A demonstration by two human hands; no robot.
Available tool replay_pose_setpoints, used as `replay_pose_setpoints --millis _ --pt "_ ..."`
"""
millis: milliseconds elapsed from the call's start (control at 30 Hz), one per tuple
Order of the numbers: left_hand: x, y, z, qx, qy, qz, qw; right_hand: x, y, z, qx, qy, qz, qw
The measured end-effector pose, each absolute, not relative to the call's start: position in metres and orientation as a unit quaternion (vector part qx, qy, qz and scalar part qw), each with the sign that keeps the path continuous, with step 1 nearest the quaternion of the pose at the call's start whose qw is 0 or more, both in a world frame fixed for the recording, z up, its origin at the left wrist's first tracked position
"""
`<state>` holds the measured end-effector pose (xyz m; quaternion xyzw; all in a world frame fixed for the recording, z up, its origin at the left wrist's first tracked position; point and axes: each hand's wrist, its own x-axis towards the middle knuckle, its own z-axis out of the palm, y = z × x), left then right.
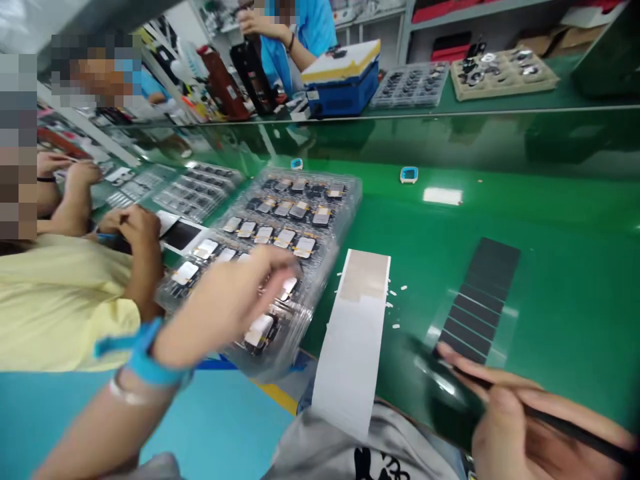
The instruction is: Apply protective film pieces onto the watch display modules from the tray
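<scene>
Several trays [320, 270] on a green bench [430, 230], co-workers [65, 300] alongside, shelving [470, 16] behind

Our left hand [233, 300] is a blur and hides part of the tray [344, 225]; our right hand [505, 430] gets cropped, and we can't tell what the tiny white bits [396, 326] are.
</scene>
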<state>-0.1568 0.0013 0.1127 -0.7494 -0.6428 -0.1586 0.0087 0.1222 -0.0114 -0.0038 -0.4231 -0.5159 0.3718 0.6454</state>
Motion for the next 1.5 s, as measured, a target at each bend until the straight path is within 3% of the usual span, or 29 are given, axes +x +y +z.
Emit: replay_pose_setpoints --millis 133,300,567,967,1500 --pt "-0.255 0.073 0.127 -0.691 -0.717 -0.09 -0.015 0.12 -0.002 -0.003 -0.277 -0.697 0.421 0.51" --pt "-0.332 0.125 0.104 -0.655 -0.749 -0.05 -0.086 0.103 0.002 -0.013 -0.289 -0.768 0.426 0.381" --pt "-0.362 0.149 0.077 -0.635 -0.763 -0.029 -0.121 0.106 0.03 -0.018 -0.409 -0.755 0.345 0.379" --pt "-0.325 0.143 0.086 -0.656 -0.751 -0.081 0.007 0.111 0.033 -0.024 -0.462 -0.651 0.341 0.496" --pt "-0.309 0.131 0.11 -0.703 -0.699 -0.016 -0.129 0.109 0.03 -0.021 -0.465 -0.652 0.301 0.518"
